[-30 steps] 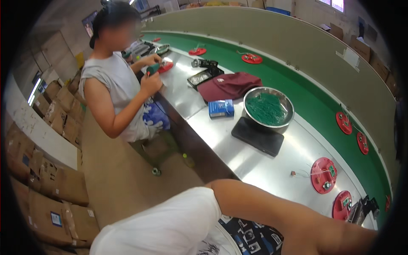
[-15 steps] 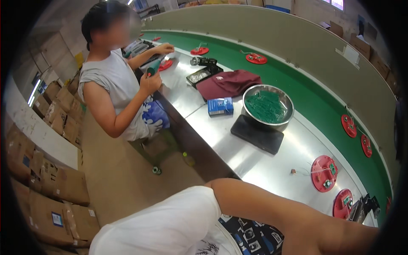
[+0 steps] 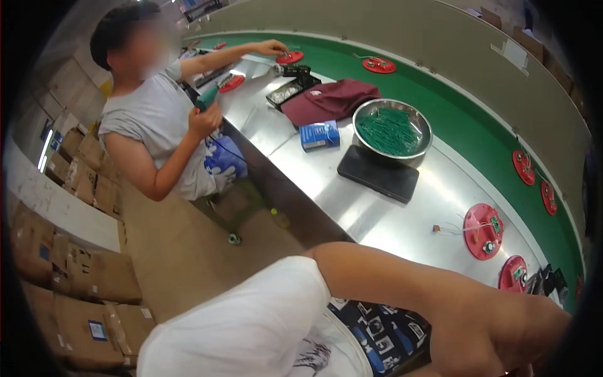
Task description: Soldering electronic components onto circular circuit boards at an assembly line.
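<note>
My left arm reaches across to the lower right, and my left hand (image 3: 534, 327) is at the edge of the view there. Its fingers are hidden and blurred, so what it holds, if anything, cannot be made out. My right hand is out of view. Closest to my left hand on the metal bench (image 3: 383, 229) lies a round red plastic part (image 3: 514, 274) with a circuit board. Beyond it is a second red round part (image 3: 483, 231) with a green board and thin wires, which run to a small brown piece (image 3: 436, 229).
A steel bowl of green wires (image 3: 392, 129) stands by a black scale (image 3: 378, 174), a blue box (image 3: 320, 135) and a maroon cap (image 3: 333, 100). A green conveyor (image 3: 452, 122) carries red parts. At left a co-worker (image 3: 151, 125) holds a green power screwdriver (image 3: 207, 98). Cartons (image 3: 94, 270) line the floor.
The co-worker's far hand has stretched out to a red part on the conveyor, and the screwdriver has moved lower left. My view has shifted, and more of my left hand shows.
</note>
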